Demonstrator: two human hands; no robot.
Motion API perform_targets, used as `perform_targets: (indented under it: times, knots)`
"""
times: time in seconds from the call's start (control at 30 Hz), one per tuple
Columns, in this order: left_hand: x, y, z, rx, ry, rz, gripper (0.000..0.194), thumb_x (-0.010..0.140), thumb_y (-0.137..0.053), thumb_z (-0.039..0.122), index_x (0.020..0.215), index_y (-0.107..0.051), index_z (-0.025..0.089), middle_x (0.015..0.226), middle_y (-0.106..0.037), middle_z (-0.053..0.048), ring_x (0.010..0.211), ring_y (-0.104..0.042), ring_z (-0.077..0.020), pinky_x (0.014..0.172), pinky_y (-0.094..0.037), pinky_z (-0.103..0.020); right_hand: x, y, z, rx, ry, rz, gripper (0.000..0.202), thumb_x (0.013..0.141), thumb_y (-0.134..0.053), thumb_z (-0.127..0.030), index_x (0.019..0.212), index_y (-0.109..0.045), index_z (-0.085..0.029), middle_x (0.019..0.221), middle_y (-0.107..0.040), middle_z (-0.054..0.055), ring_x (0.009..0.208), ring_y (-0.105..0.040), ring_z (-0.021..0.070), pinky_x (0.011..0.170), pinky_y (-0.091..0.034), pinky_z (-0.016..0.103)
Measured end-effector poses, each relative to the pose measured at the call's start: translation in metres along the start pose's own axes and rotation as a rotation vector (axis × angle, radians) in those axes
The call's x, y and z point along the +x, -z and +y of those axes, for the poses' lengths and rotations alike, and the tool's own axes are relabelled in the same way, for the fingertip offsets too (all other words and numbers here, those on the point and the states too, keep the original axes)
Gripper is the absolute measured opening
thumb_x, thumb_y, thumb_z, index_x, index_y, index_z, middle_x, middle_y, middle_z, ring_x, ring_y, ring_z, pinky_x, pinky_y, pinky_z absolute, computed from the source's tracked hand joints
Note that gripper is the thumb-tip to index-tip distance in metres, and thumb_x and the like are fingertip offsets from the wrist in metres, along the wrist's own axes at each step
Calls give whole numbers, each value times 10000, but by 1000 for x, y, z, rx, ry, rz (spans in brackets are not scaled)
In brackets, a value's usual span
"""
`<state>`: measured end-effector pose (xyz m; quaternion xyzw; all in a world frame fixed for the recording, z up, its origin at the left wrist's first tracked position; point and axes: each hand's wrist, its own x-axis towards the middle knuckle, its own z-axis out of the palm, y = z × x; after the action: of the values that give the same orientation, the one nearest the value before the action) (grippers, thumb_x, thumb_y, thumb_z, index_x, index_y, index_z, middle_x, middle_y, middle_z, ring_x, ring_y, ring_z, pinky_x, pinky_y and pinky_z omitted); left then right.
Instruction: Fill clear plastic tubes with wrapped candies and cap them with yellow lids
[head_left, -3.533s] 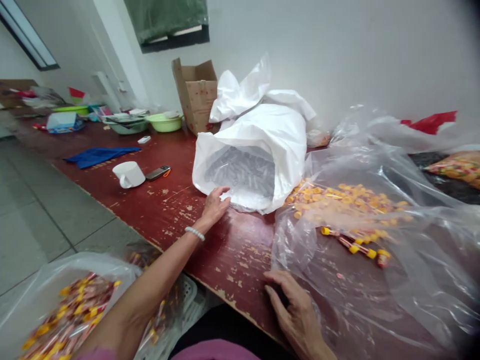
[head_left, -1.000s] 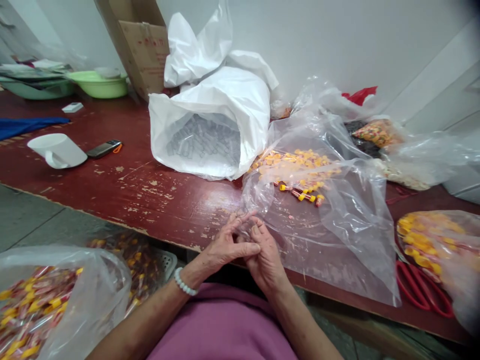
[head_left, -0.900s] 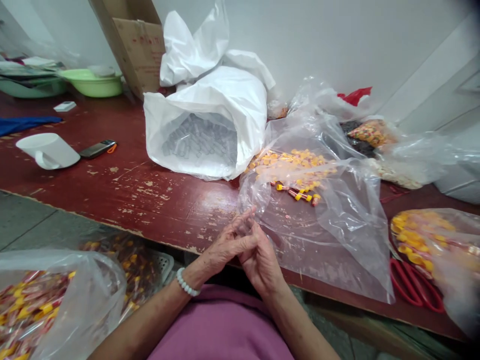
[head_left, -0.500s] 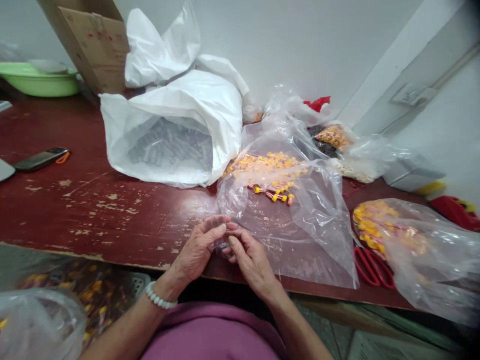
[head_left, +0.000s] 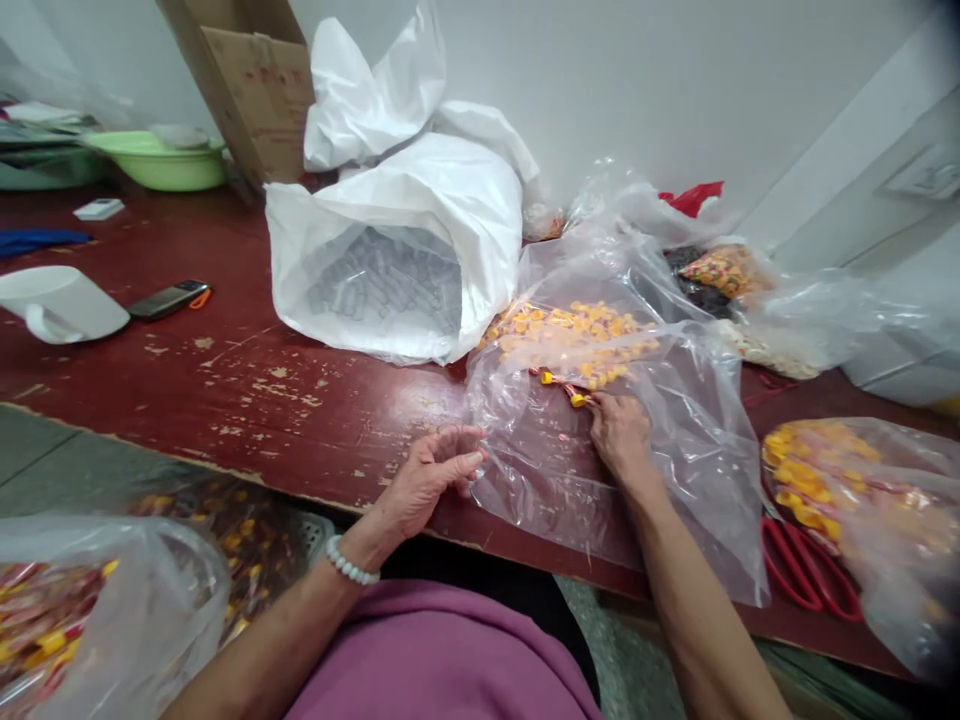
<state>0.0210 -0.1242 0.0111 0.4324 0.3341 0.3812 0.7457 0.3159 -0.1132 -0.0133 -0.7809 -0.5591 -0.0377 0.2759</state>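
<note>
My left hand hovers over the table's front edge, thumb and fingers curled towards each other. Something small and clear seems to be between the fingertips, too faint to make out. My right hand reaches onto a clear plastic bag lying flat. Its fingertips are closed at the near edge of a pile of small yellow-capped pieces with reddish striped stems. One such piece lies right at those fingertips; whether it is gripped is hidden. Behind my left hand, an open white sack holds many clear plastic tubes.
Red-handled scissors and another bag of yellow-capped pieces lie at right. A phone and white mug are at left. A cardboard box and green basin stand behind. Below left sits a filled bag.
My hands, close together before, have separated. The right hand has moved right and forward to the yellow-capped pile, while the left stays near the table edge. The view has swung left.
</note>
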Motion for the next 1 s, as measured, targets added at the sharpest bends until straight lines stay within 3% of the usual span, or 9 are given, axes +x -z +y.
perform_targets:
  times: [0.1, 0.17, 0.3, 0.37, 0.47, 0.6, 0.73, 0.83, 1.0]
  knots:
    - [1, 2, -2, 181, -39, -4, 355, 723, -727, 309, 1033, -662, 147, 707, -583, 16, 484, -399, -35, 432, -314, -159, -27, 21, -36, 244, 114, -6, 254, 902, -447, -260, 1053, -634, -179, 1002, -649, 102, 949, -576, 219, 885, -436, 409]
    - [1, 1, -3, 281, -52, -5, 333, 734, -713, 311, 1027, -673, 157, 715, -598, 16, 514, -426, -49, 469, -339, -168, -47, 36, -67, 514, 272, -83, 236, 922, -450, -277, 1070, -624, -219, 1042, -628, 74, 975, -583, 193, 878, -463, 375]
    - [1, -3, -5, 369, -108, -88, 289, 762, -683, 302, 1013, -684, 159, 931, -675, -43, 828, -584, -155, 765, -456, -247, -74, 53, -112, 583, 475, -209, 268, 926, -424, -182, 1109, -614, -229, 1040, -578, 77, 985, -570, 168, 849, -489, 325]
    - [0, -5, -6, 389, -131, -123, 278, 773, -670, 295, 1012, -686, 154, 979, -677, -55, 913, -585, -183, 838, -445, -273, -80, 53, -118, 553, 525, -218, 278, 917, -430, -163, 1131, -597, -220, 1041, -591, 82, 987, -571, 176, 853, -492, 336]
    - [-3, -7, -4, 370, -126, -132, 271, 761, -676, 286, 996, -688, 152, 963, -677, -51, 890, -590, -179, 801, -450, -256, -81, 52, -116, 533, 514, -204, 316, 901, -494, -209, 1213, -539, -235, 1094, -625, 74, 990, -585, 190, 877, -487, 367]
    - [-7, -10, -1, 361, -48, -133, 246, 731, -697, 296, 925, -680, 146, 770, -633, -6, 681, -548, -120, 625, -413, -207, -75, 47, -115, 625, 346, -166, 293, 923, -476, -287, 1204, -542, -240, 1103, -642, 61, 948, -612, 173, 853, -495, 353]
    - [-8, -18, -5, 384, -32, -254, 197, 725, -695, 271, 857, -673, 127, 756, -613, -14, 688, -527, -120, 646, -395, -220, -65, 33, -124, 722, 179, -37, 288, 936, -443, -336, 1176, -561, -229, 1071, -638, 63, 952, -605, 171, 795, -495, 324]
    - [-11, -27, -10, 424, -36, -313, 174, 749, -673, 283, 799, -658, 117, 746, -613, -21, 683, -516, -130, 625, -382, -227, -65, 27, -135, 722, 203, -38, 320, 927, -460, -340, 1214, -536, -220, 1096, -618, 70, 940, -590, 163, 796, -485, 309]
    - [-14, -36, -16, 469, -39, -295, 166, 759, -665, 284, 785, -649, 121, 763, -629, -27, 691, -526, -145, 615, -399, -234, -74, 23, -142, 739, 272, -97, 337, 919, -473, -357, 1218, -536, -214, 1107, -613, 57, 907, -579, 140, 850, -468, 293]
